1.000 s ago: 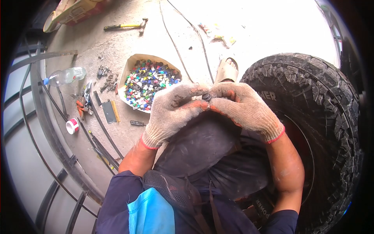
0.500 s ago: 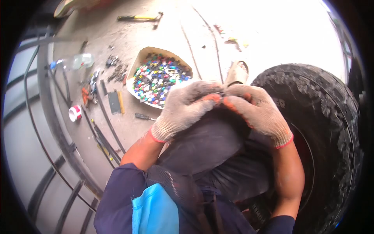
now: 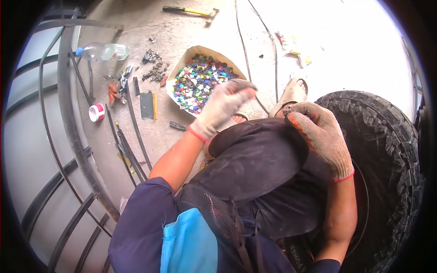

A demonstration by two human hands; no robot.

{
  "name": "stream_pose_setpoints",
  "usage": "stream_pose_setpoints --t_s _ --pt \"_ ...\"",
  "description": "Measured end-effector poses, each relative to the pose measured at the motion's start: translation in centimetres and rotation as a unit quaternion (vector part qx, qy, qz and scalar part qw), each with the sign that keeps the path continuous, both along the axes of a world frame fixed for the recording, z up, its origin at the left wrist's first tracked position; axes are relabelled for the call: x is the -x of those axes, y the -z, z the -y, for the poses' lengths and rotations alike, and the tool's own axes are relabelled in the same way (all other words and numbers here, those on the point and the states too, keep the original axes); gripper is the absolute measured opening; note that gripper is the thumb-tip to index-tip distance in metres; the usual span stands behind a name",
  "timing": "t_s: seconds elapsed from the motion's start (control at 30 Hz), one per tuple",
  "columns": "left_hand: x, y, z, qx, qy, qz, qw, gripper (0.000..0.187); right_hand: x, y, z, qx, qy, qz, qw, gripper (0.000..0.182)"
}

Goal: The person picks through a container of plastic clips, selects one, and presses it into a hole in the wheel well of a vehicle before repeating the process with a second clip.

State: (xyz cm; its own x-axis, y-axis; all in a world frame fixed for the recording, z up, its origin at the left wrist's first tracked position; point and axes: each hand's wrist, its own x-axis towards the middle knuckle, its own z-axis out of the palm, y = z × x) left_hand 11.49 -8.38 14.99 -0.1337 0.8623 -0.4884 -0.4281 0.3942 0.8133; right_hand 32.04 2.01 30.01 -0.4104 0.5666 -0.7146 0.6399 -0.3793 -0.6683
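My left hand, in a knitted work glove, hangs over the near right side of a pale basin. Its fingers are stretched forward and blurred, with nothing visible in them. Small multicoloured plastic pieces fill the basin. My right hand, gloved too, is closed in a pinch above my knee, beside the large knobbly tyre. Something dark shows at its fingertips, too small to make out. Both gloves have orange-stained fingers and red cuffs.
A hammer lies at the back, and a plastic bottle at the left. Nearer are a white-and-red cup, a flat dark tool, a dark-handled tool and long dark bars. A metal frame borders the left.
My hands, together over my knee before, are now apart. The left has moved left toward the basin; the right stays pinched, slightly right and lower. The whole view has shifted as well.
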Motion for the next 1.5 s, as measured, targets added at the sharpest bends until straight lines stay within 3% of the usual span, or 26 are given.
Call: stream_pose_setpoints --t_s 0.07,0.17,0.37,0.43,0.47,0.53,0.6,0.67,0.7,0.73,0.8,0.93,1.1,1.2,1.33,1.5 --pt "2.7 2.8 0.4 0.131 -0.039 -0.026 0.99 0.026 -0.2 0.0 -0.1 -0.005 -0.001 -0.008 1.0 0.03" --pt "6.9 9.5 1.8 0.166 -0.115 -0.059 0.978 0.026 -0.3 -0.1 0.0 -0.01 -0.008 -0.008 1.0 0.032" --pt "13.5 11.1 0.6 0.198 -0.154 -0.155 0.956 0.025 -0.1 -0.8 -0.1 -0.014 -0.021 0.003 1.0 0.033" --pt "15.3 13.1 0.5 0.209 -0.106 -0.319 0.918 0.029 0.0 -1.2 -0.3 -0.011 -0.026 0.022 0.999 0.033" --pt "16.0 14.2 0.4 0.208 -0.105 -0.32 0.918 0.029 0.0 -1.3 -0.3 -0.011 -0.029 0.021 0.999 0.034" --pt "16.1 14.5 0.4 0.219 0.004 -0.497 0.84 0.041 -0.3 -1.0 -0.2 -0.008 -0.031 0.023 0.999 0.034" --pt "15.0 14.6 0.6 0.145 0.033 -0.45 0.881 0.046 -0.6 -0.3 0.0 -0.006 0.003 -0.013 1.0 0.035" --pt "14.4 15.7 0.3 0.124 0.091 -0.471 0.869 0.047 -0.6 -0.3 0.0 -0.011 -0.005 0.0 1.0 0.036" --pt "14.0 15.6 -0.5 0.153 0.134 -0.529 0.824 0.045 -0.5 -0.4 -0.1 -0.021 -0.011 0.011 1.0 0.036" --pt "13.6 15.5 -1.2 0.152 0.133 -0.528 0.825 0.045 -0.5 -0.4 -0.1 -0.021 -0.011 0.012 1.0 0.036" --pt "13.3 15.3 -2.6 0.2 0.197 -0.569 0.773 0.046 -0.4 -0.6 -0.2 -0.019 -0.013 0.01 1.0 0.036" --pt "13.9 16.5 -4.6 0.222 0.24 -0.567 0.756 0.047 -0.7 -0.5 -0.4 -0.016 -0.009 0.012 1.0 0.035" --pt "14.9 16.9 -3.9 0.233 0.225 -0.559 0.763 0.045 -0.9 -0.4 -0.6 -0.006 0.024 -0.009 1.0 0.032" --pt "15.2 16.6 -2.9 0.27 0.234 -0.492 0.794 0.046 -1.0 -0.2 -0.8 -0.001 0.01 -0.015 1.0 0.032" --pt "15.5 16.9 -1.3 0.206 0.225 -0.558 0.772 0.047 -0.9 -0.3 -0.7 0.011 0.009 -0.02 1.0 0.032" --pt "15.1 15.5 -0.6 0.218 0.228 -0.507 0.802 0.049 -0.8 -0.3 -0.4 0.004 0.018 -0.034 0.999 0.033"
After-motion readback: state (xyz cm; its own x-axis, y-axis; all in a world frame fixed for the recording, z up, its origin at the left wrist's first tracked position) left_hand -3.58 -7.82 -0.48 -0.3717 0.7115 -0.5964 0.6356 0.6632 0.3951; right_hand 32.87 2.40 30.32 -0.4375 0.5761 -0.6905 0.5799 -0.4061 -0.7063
